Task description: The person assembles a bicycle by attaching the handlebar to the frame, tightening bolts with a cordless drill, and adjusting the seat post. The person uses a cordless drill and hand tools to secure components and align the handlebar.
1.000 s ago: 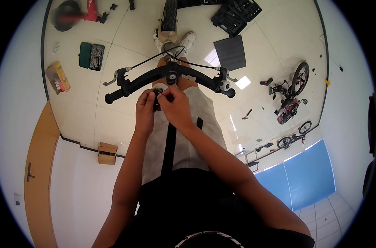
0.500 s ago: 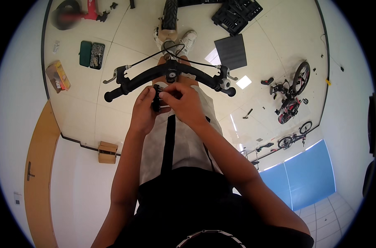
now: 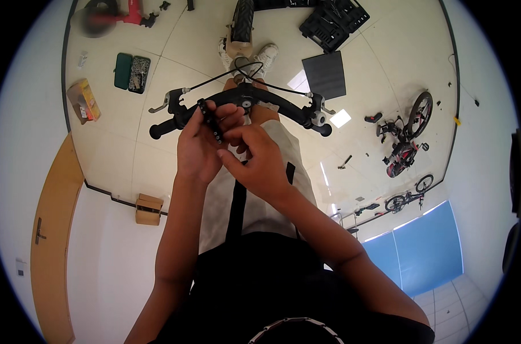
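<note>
A slim black tool (image 3: 210, 121) with small silver dots along its side, which looks like a folding hex key set, lies slantwise in my left hand (image 3: 193, 153). The left thumb and fingers close round it. My right hand (image 3: 260, 160) is beside its lower end, index finger curled and thumb apart from it. Nothing shows between those two fingertips; whether one touches the tool I cannot tell. Just beyond both hands is a black handlebar (image 3: 209, 106) with grips, brake levers and cables. The bike's front wheel (image 3: 243, 23) stands farther off, near my white shoes.
A dark mat (image 3: 324, 75) and an open black tool case (image 3: 334, 26) lie far right. Farther right are bike parts with a wheel (image 3: 421, 114). At left sit a green case (image 3: 123, 71), a yellow-orange box (image 3: 84, 102) and a cardboard box (image 3: 149, 210).
The black tool has turned from nearly upright to slanting, its top end leaning left. My right fingers have loosened from it and shifted slightly down. The left hand has rolled palm-up.
</note>
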`<control>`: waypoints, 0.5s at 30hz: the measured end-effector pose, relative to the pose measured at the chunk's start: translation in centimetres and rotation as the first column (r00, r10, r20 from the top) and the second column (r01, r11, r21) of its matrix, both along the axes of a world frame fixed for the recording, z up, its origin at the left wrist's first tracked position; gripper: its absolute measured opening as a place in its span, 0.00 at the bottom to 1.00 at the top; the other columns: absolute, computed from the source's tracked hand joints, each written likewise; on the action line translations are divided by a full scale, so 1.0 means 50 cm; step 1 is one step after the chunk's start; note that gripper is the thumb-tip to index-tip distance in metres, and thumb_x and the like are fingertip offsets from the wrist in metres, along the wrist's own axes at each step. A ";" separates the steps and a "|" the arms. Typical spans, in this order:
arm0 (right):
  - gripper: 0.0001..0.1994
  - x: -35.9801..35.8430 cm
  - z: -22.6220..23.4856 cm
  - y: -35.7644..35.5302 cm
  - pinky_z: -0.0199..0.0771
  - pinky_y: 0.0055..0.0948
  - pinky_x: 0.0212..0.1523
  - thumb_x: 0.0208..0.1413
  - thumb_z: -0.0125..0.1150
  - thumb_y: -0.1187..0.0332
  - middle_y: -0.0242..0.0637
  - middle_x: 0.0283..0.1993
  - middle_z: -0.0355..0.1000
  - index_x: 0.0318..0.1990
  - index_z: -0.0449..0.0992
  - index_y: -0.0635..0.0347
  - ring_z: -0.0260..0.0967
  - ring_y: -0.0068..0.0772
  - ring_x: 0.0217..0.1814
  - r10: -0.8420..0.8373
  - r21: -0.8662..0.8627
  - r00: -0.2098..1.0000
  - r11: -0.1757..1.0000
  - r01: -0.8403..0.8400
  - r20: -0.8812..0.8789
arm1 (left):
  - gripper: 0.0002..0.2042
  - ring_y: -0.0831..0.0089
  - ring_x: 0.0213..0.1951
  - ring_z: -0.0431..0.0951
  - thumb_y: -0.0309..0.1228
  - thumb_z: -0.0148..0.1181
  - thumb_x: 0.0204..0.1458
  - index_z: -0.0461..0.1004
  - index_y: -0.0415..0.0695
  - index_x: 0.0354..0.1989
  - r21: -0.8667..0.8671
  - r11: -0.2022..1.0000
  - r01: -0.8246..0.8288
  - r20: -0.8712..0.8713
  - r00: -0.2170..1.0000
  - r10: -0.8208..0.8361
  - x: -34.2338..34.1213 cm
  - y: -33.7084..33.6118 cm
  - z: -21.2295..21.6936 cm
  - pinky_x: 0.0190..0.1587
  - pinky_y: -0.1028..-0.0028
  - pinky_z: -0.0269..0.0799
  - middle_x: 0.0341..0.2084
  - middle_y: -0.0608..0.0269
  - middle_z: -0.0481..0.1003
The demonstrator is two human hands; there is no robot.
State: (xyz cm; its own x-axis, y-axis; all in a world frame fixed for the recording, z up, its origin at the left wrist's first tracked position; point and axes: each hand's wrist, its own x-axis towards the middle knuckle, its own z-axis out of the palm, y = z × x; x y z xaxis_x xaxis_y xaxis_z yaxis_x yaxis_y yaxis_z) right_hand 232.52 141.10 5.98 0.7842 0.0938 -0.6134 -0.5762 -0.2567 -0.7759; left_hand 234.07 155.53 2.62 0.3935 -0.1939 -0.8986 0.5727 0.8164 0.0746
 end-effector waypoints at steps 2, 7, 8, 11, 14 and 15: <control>0.14 -0.001 0.001 0.006 0.73 0.27 0.35 0.50 0.72 0.69 0.34 0.37 0.72 0.42 0.76 0.60 0.71 0.28 0.34 0.003 -0.028 1.000 1.000 -0.002 0.020 | 0.15 0.54 0.54 0.78 0.41 0.37 0.72 0.70 0.47 0.49 -0.033 0.999 -0.004 0.052 0.999 0.005 -0.004 0.004 -0.001 0.59 0.55 0.70 0.48 0.53 0.80; 0.12 -0.002 -0.011 0.013 0.73 0.29 0.34 0.51 0.72 0.70 0.37 0.36 0.74 0.41 0.75 0.61 0.73 0.30 0.34 0.023 -0.122 0.998 0.992 -0.015 0.062 | 0.16 0.57 0.51 0.79 0.42 0.39 0.72 0.70 0.45 0.50 0.056 0.993 0.103 0.165 0.980 -0.111 -0.013 -0.001 -0.003 0.54 0.57 0.71 0.48 0.53 0.79; 0.12 -0.001 -0.016 0.010 0.73 0.30 0.33 0.51 0.71 0.70 0.37 0.35 0.74 0.40 0.75 0.61 0.73 0.30 0.33 0.048 -0.146 0.997 0.989 -0.039 0.062 | 0.16 0.58 0.50 0.79 0.42 0.40 0.72 0.70 0.44 0.51 0.103 0.982 0.161 0.186 0.966 -0.178 -0.012 -0.004 -0.001 0.53 0.58 0.72 0.48 0.52 0.79; 0.09 0.004 -0.022 0.003 0.74 0.30 0.31 0.52 0.69 0.72 0.39 0.33 0.74 0.38 0.75 0.63 0.73 0.31 0.29 0.096 -0.191 0.995 0.978 -0.088 0.031 | 0.16 0.61 0.50 0.79 0.41 0.43 0.71 0.69 0.42 0.53 0.161 0.960 0.229 0.189 0.947 -0.258 -0.018 -0.006 -0.011 0.54 0.60 0.73 0.47 0.51 0.79; 0.07 0.015 -0.018 -0.003 0.74 0.29 0.30 0.54 0.66 0.73 0.39 0.32 0.75 0.37 0.75 0.65 0.74 0.29 0.27 0.070 -0.145 0.997 0.986 -0.076 -0.045 | 0.13 0.61 0.50 0.81 0.35 0.46 0.71 0.72 0.39 0.53 0.146 0.973 0.179 0.133 0.971 -0.198 -0.013 -0.015 -0.009 0.56 0.63 0.74 0.42 0.52 0.81; 0.07 0.014 -0.017 -0.002 0.74 0.28 0.30 0.54 0.66 0.73 0.39 0.32 0.76 0.37 0.75 0.65 0.75 0.28 0.27 0.036 -0.107 0.997 0.993 -0.044 -0.073 | 0.12 0.61 0.49 0.82 0.32 0.47 0.70 0.73 0.37 0.52 0.136 0.979 0.152 0.107 0.980 -0.167 -0.010 -0.018 -0.005 0.57 0.65 0.75 0.40 0.52 0.82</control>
